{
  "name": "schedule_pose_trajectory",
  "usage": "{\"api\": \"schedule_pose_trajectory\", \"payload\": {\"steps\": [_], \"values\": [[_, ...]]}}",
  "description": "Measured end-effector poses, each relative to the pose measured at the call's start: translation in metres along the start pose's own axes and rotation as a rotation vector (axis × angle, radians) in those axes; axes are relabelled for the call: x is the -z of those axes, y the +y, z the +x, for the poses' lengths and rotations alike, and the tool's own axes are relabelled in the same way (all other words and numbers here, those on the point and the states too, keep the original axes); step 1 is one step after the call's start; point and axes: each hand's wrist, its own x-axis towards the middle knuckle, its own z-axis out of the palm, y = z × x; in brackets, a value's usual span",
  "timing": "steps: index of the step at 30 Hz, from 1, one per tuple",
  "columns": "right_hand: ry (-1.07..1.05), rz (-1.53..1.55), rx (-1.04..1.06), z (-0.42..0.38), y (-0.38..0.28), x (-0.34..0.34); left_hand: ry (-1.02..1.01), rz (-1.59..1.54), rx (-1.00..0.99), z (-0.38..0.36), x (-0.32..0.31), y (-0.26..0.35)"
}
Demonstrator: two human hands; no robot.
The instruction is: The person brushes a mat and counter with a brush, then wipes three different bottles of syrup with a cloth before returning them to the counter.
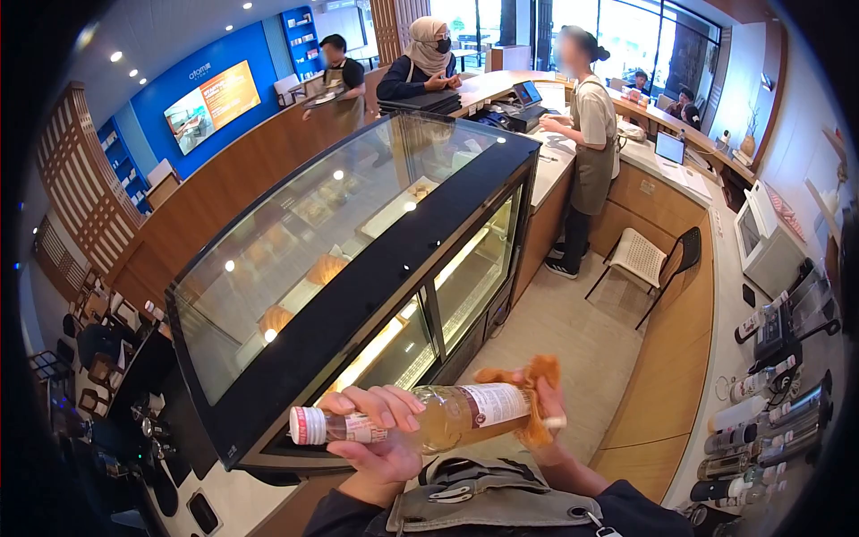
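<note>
A glass bottle (447,414) of pale yellow liquid lies almost level in front of my chest, its capped neck to the left and its base to the right. Around the labelled neck, my left hand (378,430) is closed. An orange-brown cloth (537,394) is bunched against the bottle's base, and my right hand (548,416) is closed on it, pressing it to the glass. The cloth hides part of the base. Below the bottle is the top of my grey-brown apron (488,506).
A glass display case (358,259) with pastries stands ahead. Beyond it, a person in an apron (591,125) stands at the counter, facing a customer (420,72). A chair (640,255) is in the aisle. Several bottles (743,447) line the right counter (698,358).
</note>
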Motion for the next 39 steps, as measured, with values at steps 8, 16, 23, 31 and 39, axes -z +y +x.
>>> {"api": "schedule_pose_trajectory", "payload": {"steps": [8,16,23,31,39], "values": [[-0.032,-0.302,0.508,0.044,0.014,-0.011,0.012,-0.141,-0.034,0.039,0.000,-0.029],[-0.057,0.278,-0.745,0.107,-0.017,0.082,-0.504,-0.201,0.022,0.015,-0.030,-0.118],[0.263,0.068,-0.470,0.147,-0.055,0.151,-0.217,0.365,0.331,-0.022,-0.055,-0.227],[0.184,-0.097,-0.580,0.216,-0.078,0.201,-0.296,0.251,0.365,-0.035,-0.082,-0.292],[-0.140,0.093,-1.080,0.266,-0.081,0.219,-0.363,0.373,0.459,-0.049,-0.077,-0.277]]}}
